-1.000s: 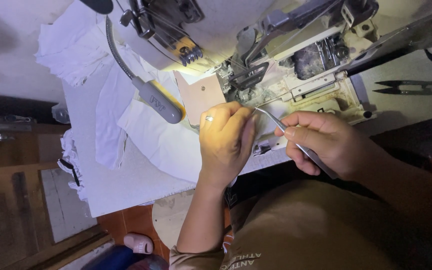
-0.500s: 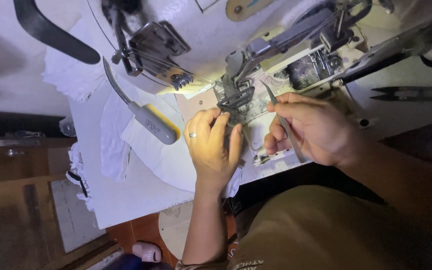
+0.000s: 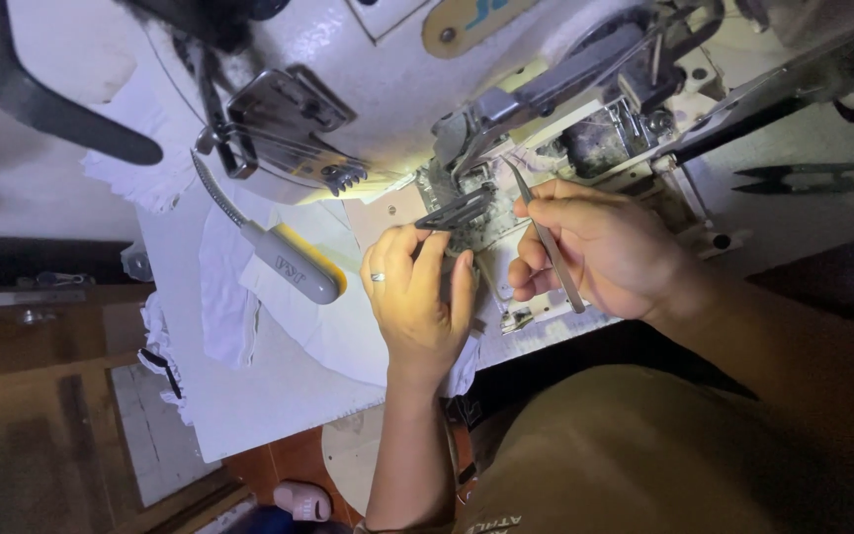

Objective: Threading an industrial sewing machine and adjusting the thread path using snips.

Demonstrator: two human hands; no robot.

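My left hand (image 3: 417,297), a ring on one finger, has its fingertips at the dark presser foot (image 3: 455,212) of a white industrial sewing machine (image 3: 397,69). Whether those fingers grip anything is hidden. My right hand (image 3: 605,247) pinches thin metal tweezers (image 3: 544,235), whose tips point up toward the needle area just right of the presser foot. A small lamp on a flexible neck (image 3: 284,262) lights the spot from the left. White fabric (image 3: 289,326) lies on the machine table beneath the lamp.
Dark thread snips (image 3: 812,178) lie on the table at the right. More white cloth (image 3: 160,346) hangs over the left table edge. A wooden floor and a foot in a pink sandal (image 3: 298,499) show below. My lap in olive clothing (image 3: 635,455) fills the lower right.
The view has closed in on the machine. Both hands rose toward the presser foot, and the tweezers swung from pointing down-right to pointing up at the needle area.
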